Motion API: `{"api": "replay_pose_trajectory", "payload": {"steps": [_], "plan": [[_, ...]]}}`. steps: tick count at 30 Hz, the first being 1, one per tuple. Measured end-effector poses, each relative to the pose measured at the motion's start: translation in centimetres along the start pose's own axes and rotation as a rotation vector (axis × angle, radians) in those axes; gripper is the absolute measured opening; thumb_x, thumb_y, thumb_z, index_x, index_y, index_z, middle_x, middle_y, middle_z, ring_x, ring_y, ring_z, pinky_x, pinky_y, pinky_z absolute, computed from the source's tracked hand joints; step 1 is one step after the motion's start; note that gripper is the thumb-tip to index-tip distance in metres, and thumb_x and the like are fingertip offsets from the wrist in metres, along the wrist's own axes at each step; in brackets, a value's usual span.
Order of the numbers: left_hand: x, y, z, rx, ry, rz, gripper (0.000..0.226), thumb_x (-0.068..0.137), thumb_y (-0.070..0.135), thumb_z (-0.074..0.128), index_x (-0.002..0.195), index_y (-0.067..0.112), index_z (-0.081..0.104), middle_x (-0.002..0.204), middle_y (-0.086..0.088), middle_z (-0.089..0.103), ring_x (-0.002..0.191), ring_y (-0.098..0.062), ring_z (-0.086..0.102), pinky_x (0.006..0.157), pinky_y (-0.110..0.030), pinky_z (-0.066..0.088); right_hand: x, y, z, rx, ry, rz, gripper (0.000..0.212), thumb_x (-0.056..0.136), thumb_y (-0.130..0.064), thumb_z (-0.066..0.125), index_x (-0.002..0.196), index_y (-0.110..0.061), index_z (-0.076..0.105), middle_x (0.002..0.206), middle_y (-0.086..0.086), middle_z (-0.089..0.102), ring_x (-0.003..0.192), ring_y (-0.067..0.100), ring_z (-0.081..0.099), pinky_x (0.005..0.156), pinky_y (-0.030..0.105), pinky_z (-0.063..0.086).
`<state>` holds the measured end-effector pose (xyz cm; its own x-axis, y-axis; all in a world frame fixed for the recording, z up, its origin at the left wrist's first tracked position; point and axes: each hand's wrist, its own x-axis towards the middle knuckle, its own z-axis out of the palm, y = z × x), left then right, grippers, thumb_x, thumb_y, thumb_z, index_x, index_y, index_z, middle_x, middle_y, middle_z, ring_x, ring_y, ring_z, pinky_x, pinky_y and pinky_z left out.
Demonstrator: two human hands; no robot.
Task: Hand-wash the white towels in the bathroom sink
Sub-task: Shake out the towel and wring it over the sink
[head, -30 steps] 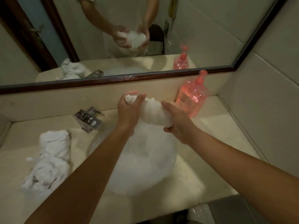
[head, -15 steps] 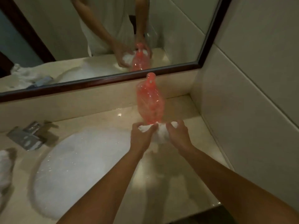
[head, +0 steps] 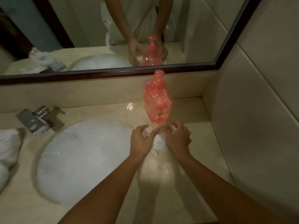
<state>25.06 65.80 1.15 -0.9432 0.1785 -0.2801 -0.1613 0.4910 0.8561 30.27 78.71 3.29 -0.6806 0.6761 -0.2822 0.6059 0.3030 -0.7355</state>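
A wrung white towel [head: 159,143] lies bunched on the beige counter to the right of the sink, just in front of the pink soap bottle [head: 157,102]. My left hand [head: 141,141] holds its left side and my right hand [head: 178,139] its right side, the fingers of both curled over its top. The sink basin [head: 80,152] is full of white foam. More white towels [head: 8,147] are heaped at the left edge of the counter.
A chrome faucet [head: 36,121] stands at the sink's back left. A dark-framed mirror [head: 113,73] runs along the back wall. A tiled wall [head: 250,110] closes off the counter on the right. The counter's front edge is near my forearms.
Both hands carried the towel from above the foamy sink to the counter on the right and lowered it in front of the soap bottle. The fingers are now looser on it.
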Motion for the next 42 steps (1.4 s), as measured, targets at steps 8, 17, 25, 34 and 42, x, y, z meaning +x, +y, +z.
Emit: {"api": "replay_pose_trajectory", "payload": {"steps": [8, 17, 25, 34, 42], "plan": [[-0.6, -3.1, -12.8, -0.068, 0.22, 0.13, 0.015, 0.098, 0.037, 0.071, 0.106, 0.027, 0.064, 0.103, 0.01, 0.068, 0.097, -0.001, 0.063, 0.076, -0.003, 0.043, -6.6, -10.2, 8.9, 0.121, -0.279, -0.252, 0.005, 0.107, -0.028, 0.058, 0.111, -0.024, 0.059, 0.099, -0.016, 0.061, 0.095, 0.01, 0.063, 0.08, 0.023, 0.048], [-5.3, -18.6, -35.8, -0.009, 0.56, 0.002, 0.004, 0.101, 0.02, 0.065, 0.099, 0.023, 0.065, 0.096, 0.005, 0.067, 0.088, -0.013, 0.067, 0.081, -0.029, 0.055, -21.3, -20.0, 30.2, -0.04, -0.633, -0.454, 0.008, 0.104, -0.024, 0.063, 0.111, -0.022, 0.062, 0.1, -0.013, 0.064, 0.093, 0.009, 0.063, 0.073, 0.013, 0.044], [-6.1, -27.7, -47.2, 0.404, 0.791, -0.02, 0.024, 0.098, 0.027, 0.068, 0.119, 0.015, 0.069, 0.136, -0.009, 0.057, 0.119, -0.031, 0.057, 0.095, -0.046, 0.048, -28.2, -24.5, 42.9, -0.116, -0.774, -0.541, 0.034, 0.104, -0.039, 0.06, 0.132, -0.02, 0.061, 0.119, 0.001, 0.071, 0.102, 0.016, 0.069, 0.09, 0.036, 0.059], [-5.5, -32.3, -50.6, 0.437, 0.756, -0.276, 0.035, 0.101, 0.052, 0.048, 0.099, 0.02, 0.063, 0.109, -0.006, 0.06, 0.109, -0.033, 0.054, 0.094, -0.049, 0.04, -27.9, -25.3, 46.1, -0.192, -0.712, -0.604, 0.02, 0.1, -0.035, 0.07, 0.105, -0.021, 0.056, 0.089, 0.0, 0.065, 0.08, 0.017, 0.066, 0.071, 0.035, 0.057], [-4.4, -29.0, -53.6, 0.194, 0.588, -0.024, 0.025, 0.1, 0.042, 0.063, 0.092, 0.019, 0.06, 0.083, -0.002, 0.065, 0.077, -0.024, 0.062, 0.065, -0.038, 0.052, -26.7, -25.6, 44.5, 0.014, -0.69, -0.597, 0.027, 0.096, -0.021, 0.076, 0.081, -0.017, 0.054, 0.071, -0.002, 0.054, 0.06, 0.0, 0.047, 0.058, 0.014, 0.04]]}}
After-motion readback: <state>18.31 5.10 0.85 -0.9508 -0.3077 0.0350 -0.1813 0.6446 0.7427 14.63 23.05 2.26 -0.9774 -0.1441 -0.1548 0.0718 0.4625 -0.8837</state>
